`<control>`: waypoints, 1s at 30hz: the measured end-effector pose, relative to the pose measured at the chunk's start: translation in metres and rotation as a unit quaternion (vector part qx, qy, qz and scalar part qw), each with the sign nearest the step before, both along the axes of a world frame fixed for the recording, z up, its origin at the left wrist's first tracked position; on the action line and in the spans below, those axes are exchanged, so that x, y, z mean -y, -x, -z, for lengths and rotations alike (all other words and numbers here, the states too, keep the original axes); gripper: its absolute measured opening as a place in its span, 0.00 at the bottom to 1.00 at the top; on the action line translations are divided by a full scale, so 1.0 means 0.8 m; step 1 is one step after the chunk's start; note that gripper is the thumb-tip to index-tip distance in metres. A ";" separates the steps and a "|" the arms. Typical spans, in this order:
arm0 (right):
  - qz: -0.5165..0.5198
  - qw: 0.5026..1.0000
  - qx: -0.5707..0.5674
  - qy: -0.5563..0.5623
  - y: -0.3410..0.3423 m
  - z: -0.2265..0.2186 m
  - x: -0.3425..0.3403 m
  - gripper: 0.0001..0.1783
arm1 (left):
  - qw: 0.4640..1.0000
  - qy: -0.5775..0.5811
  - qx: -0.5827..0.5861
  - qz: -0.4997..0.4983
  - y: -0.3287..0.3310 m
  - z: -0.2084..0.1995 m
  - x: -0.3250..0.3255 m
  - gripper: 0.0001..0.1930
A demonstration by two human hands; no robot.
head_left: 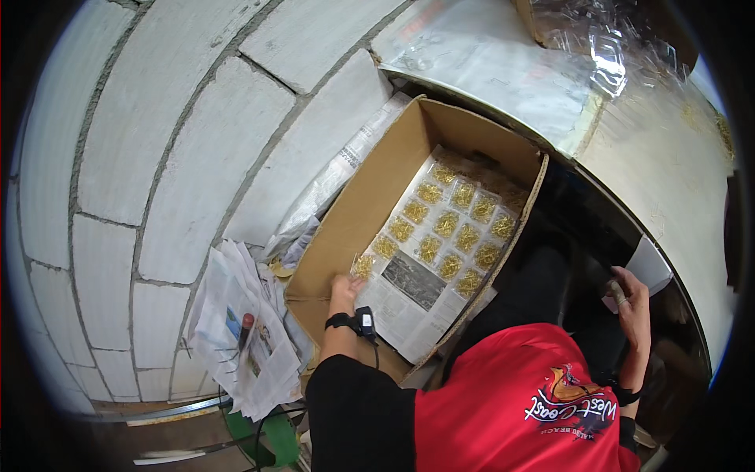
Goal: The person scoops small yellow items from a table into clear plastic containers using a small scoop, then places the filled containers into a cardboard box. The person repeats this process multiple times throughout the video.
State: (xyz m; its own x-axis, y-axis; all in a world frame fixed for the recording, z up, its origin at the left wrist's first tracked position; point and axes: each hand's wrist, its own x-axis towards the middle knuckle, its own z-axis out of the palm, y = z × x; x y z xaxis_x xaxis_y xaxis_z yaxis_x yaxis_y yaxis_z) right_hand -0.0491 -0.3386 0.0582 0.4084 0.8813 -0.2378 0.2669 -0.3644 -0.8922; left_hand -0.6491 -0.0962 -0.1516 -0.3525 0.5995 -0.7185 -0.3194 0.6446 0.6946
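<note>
My left hand (345,288) reaches into a cardboard box (338,236). Its fingers close on the near edge of a small clear packet (362,266) of gold-coloured metal pieces, at the near left end of the rows. Several like packets (446,224) lie flat side by side on newspaper (395,322) lining the box floor. Away from the box, at the right, my right hand (633,305) hangs beside a dark table edge. Its fingers are loosely bent and apart, with a pale wrap around one; I see nothing held in them.
A white block wall (189,149) runs along the left. Loose papers (244,330) with a dark red-tipped tool (247,322) lie left of the box. Beyond it, a table (661,149) carries clear plastic packaging (609,63). A white box-like piece (650,263) stands by my right hand.
</note>
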 end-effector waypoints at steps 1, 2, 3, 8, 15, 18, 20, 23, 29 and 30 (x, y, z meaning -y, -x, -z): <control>-0.002 1.000 -0.011 0.012 0.004 0.000 -0.004 0.15 | 0.999 -0.007 0.035 -0.034 0.006 0.012 0.009 0.20; -0.012 1.000 -0.001 0.023 0.006 0.002 -0.006 0.15 | 0.997 -0.008 0.033 -0.069 0.009 0.025 0.015 0.20; -0.036 0.999 0.030 0.022 0.008 0.002 -0.009 0.15 | 0.994 -0.008 0.035 -0.104 0.007 0.039 0.021 0.20; -0.107 0.983 0.144 0.030 0.005 -0.004 -0.014 0.16 | 0.954 -0.051 -0.063 -0.289 -0.062 0.045 0.022 0.14; -0.087 0.988 0.118 0.038 -0.011 -0.004 0.000 0.16 | 0.793 0.096 -0.521 0.300 0.006 0.102 0.067 0.11; -0.047 0.993 0.106 0.026 -0.026 0.008 0.023 0.18 | 0.691 0.032 -0.565 0.449 -0.113 -0.063 0.061 0.19; -0.159 0.968 0.195 -0.010 -0.048 0.007 0.007 0.18 | 0.693 0.152 -0.510 0.487 0.024 0.013 0.082 0.25; -0.178 0.963 0.196 -0.041 -0.081 -0.012 0.010 0.17 | 0.733 0.038 -0.524 0.432 -0.108 -0.114 0.105 0.18; 0.098 0.938 0.303 -0.134 -0.235 -0.056 0.049 0.20 | 0.893 -0.125 -0.359 0.241 -0.207 -0.193 0.000 0.17; 0.156 0.927 0.328 -0.090 -0.283 -0.061 0.058 0.21 | 0.902 -0.148 -0.334 0.231 -0.221 -0.211 -0.013 0.17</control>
State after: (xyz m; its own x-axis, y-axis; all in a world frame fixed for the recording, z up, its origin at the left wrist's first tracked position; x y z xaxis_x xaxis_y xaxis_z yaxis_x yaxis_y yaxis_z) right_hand 0.1775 -0.3848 0.1070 0.6557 0.6968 0.2908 0.6795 -0.3767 -0.6296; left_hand -0.4726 -0.0855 0.0170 -0.3116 0.9240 -0.2215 0.4893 0.3558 0.7962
